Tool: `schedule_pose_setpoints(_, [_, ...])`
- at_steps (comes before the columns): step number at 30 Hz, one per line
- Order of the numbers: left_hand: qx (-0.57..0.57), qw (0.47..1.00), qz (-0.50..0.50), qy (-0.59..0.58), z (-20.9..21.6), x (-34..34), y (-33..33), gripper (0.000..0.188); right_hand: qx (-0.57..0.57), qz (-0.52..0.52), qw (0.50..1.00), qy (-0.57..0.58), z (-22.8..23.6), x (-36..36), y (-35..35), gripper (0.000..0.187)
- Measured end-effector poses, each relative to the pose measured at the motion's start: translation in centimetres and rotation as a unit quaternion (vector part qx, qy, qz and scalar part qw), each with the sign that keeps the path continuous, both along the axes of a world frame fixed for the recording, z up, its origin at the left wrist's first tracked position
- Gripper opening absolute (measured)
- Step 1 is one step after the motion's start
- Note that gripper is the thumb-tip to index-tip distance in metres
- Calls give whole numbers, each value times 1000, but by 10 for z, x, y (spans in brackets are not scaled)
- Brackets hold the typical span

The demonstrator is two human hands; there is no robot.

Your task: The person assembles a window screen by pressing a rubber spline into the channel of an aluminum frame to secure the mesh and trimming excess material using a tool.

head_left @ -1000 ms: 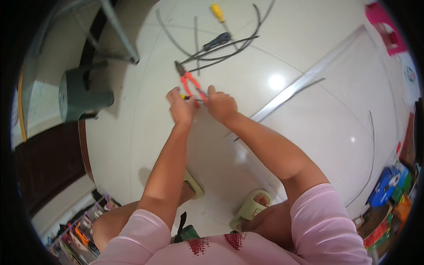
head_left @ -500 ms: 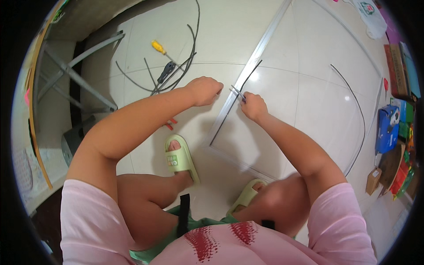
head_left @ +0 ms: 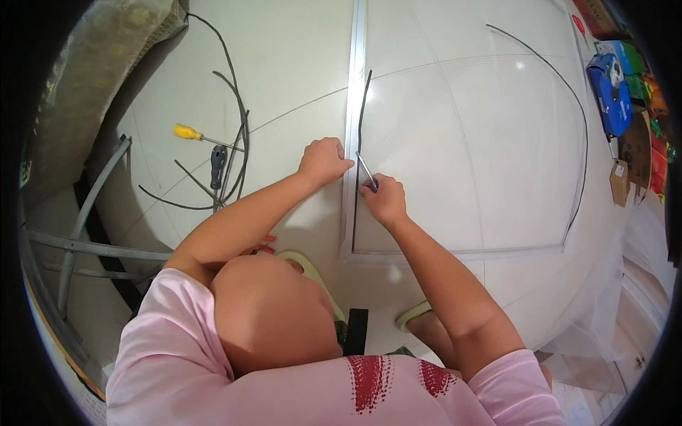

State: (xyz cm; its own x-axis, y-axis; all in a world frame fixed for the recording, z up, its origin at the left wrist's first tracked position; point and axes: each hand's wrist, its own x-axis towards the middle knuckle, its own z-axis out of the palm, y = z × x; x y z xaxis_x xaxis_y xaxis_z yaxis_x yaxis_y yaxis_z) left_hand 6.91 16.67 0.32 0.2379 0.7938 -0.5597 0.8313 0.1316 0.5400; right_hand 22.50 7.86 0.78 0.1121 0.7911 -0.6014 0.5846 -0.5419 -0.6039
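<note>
At the silver frame (head_left: 356, 57), the right hand (head_left: 386, 201) holds a slim tool (head_left: 366, 171), the left hand (head_left: 325, 162) curled.

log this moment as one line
left hand: at metal frame; right hand: holding metal tool; black cord: along frame; yellow screwdriver: on floor

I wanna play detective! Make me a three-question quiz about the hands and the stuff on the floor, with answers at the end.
1. Which of the person's two hands holds the slim, silver-shafted tool?
2. True or false: the yellow-handled metal screwdriver lies left of the long, silver-coloured frame.
3. The tool's tip is nearest to: (a) the thin black cord along the frame; (b) the blue box; (c) the red handles.

Key: 1. The right hand. 2. True. 3. (a).
</note>
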Motion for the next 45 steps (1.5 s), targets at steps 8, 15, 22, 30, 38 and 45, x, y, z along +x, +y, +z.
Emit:
schedule_pose_setpoints(8, [49,993,38,-102,-8,-27,-54,20,-50,0,997,50,-3,-11,-35,20])
schedule_pose_setpoints(15, [311,919,-192,-149,27,-37,-12,25,27,142,988,-52,6,18,-8,36])
schedule_pose_setpoints(22, [257,925,-271,-74,21,-10,-17,51,70,286,950,-102,9,35,16,26])
schedule_pose_setpoints(30, [282,951,-71,-108,-3,-3,-42,65,66,318,941,-97,6,39,20,27])
schedule_pose_setpoints(38, [288,945,-101,-113,-4,-6,-35,63,64,337,934,-106,5,41,23,23])
schedule_pose_setpoints(45, [260,954,-103,-110,-5,-5,-33,66,77,360,917,-153,10,36,23,12])
